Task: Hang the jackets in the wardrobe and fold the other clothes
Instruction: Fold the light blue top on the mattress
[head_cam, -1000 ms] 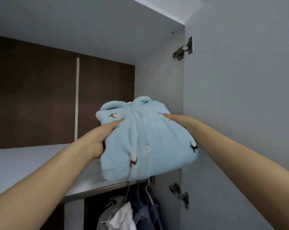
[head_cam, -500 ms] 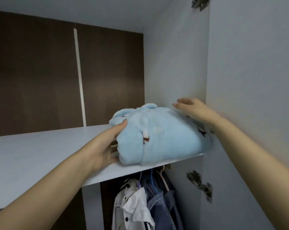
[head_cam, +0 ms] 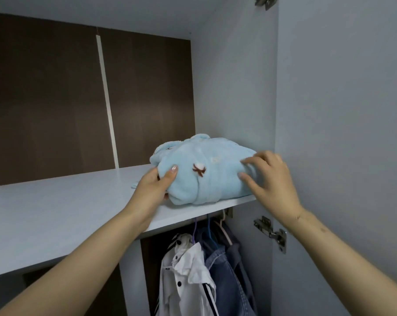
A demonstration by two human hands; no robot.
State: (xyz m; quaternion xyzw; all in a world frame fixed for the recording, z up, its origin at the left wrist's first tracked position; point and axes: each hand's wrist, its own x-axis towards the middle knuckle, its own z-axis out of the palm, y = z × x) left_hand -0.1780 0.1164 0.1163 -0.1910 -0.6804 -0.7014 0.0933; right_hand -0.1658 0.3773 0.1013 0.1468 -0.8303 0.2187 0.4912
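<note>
A folded light-blue fleece garment (head_cam: 206,179) lies on the white upper shelf (head_cam: 79,201) of the wardrobe, near the shelf's front right corner. My left hand (head_cam: 155,188) grips its left end, thumb on top and fingers curled against the side. My right hand (head_cam: 270,176) rests on its right end with fingers spread and straight. Below the shelf, a white jacket (head_cam: 186,270) and a denim jacket (head_cam: 227,277) hang on hangers.
The open wardrobe door (head_cam: 341,133) stands close on the right, with a metal hinge (head_cam: 270,233) beside my right wrist. The wardrobe's side wall (head_cam: 234,99) is right behind the garment. A dark brown back panel (head_cam: 44,99) closes the shelf's far side.
The blue garment went from held in the air to lying on the shelf. My right hand slid from its far top to its near right end.
</note>
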